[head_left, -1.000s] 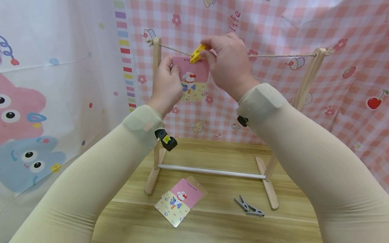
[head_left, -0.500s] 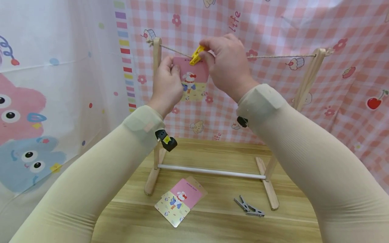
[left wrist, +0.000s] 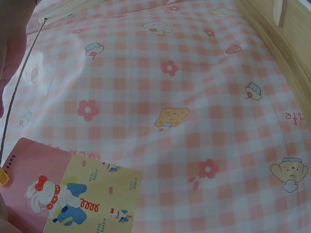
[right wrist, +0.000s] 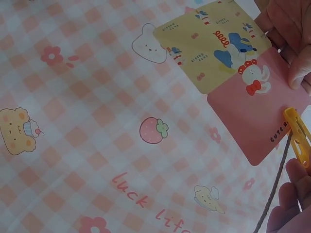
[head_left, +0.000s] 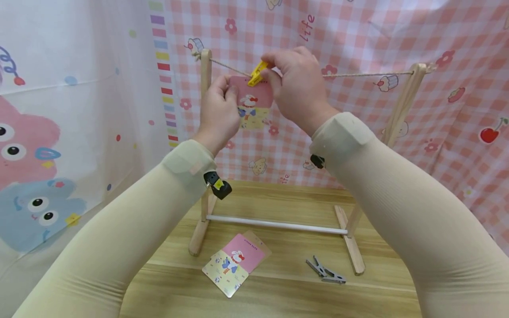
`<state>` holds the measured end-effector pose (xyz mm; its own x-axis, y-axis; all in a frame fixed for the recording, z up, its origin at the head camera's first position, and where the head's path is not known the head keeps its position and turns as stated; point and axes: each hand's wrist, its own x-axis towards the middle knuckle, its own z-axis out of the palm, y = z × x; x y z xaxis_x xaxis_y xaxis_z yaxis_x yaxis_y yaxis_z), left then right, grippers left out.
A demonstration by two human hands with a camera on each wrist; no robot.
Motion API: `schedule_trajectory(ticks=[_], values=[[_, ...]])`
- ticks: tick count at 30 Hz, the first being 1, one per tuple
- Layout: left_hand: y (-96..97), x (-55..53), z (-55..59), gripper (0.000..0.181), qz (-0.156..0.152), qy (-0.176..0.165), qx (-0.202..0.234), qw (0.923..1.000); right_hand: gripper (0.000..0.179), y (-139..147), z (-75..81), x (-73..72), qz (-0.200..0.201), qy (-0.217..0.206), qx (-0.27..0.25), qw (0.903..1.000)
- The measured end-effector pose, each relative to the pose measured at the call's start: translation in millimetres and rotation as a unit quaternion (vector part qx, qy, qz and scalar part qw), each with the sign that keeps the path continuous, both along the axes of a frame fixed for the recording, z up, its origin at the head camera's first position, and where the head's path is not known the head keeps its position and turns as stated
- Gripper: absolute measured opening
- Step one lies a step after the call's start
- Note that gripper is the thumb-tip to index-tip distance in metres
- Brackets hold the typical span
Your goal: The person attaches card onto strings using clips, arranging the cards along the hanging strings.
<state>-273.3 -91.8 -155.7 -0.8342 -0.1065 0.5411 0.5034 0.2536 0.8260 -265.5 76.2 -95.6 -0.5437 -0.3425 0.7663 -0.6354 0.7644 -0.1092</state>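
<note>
A pink and yellow card (head_left: 254,99) printed with a white rabbit hangs upright at the rope (head_left: 366,74). My left hand (head_left: 220,108) pinches its left edge between thumb and fingers. With my right hand (head_left: 298,84) I pinch the tail of a yellow clothespin (head_left: 257,74), whose tip sits over the card's top edge at the rope. The right wrist view shows the clothespin (right wrist: 297,133) across the card's printed top edge, beside the rope (right wrist: 274,187). In the left wrist view the card (left wrist: 73,189) is seen sideways, and only a bit of the clothespin (left wrist: 4,177) shows.
A wooden stand carries the rope between its left post (head_left: 205,70) and right post (head_left: 405,104), joined below by a white rod (head_left: 278,225). On the table (head_left: 286,296) lie another rabbit card (head_left: 234,260), overlapping a brown card (head_left: 260,245), and grey clothespins (head_left: 326,271).
The held card has shifted slightly right and tilted a little at its lower edge. The right hand and yellow clothespin have dipped very slightly. Both hands keep their hold.
</note>
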Motion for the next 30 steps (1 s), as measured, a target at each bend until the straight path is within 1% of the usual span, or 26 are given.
schedule_trajectory(ticks=[12, 18, 30], values=[[-0.1, 3.5, -0.4, 0.027, 0.002, 0.001, -0.011, 0.9999, 0.031, 0.6, -0.3, 0.8, 0.004, 0.015, 0.013, 0.9998], [0.3, 3.8, -0.3, 0.026, 0.002, 0.011, -0.012, 0.9999, 0.033, 0.8, -0.7, -0.6, 0.006, 0.029, 0.027, 0.9992], [0.4, 3.8, 0.0, 0.027, 0.010, 0.013, -0.027, 0.9995, 0.036, 0.1, 1.0, 2.0, -0.005, 0.019, 0.038, 0.9991]])
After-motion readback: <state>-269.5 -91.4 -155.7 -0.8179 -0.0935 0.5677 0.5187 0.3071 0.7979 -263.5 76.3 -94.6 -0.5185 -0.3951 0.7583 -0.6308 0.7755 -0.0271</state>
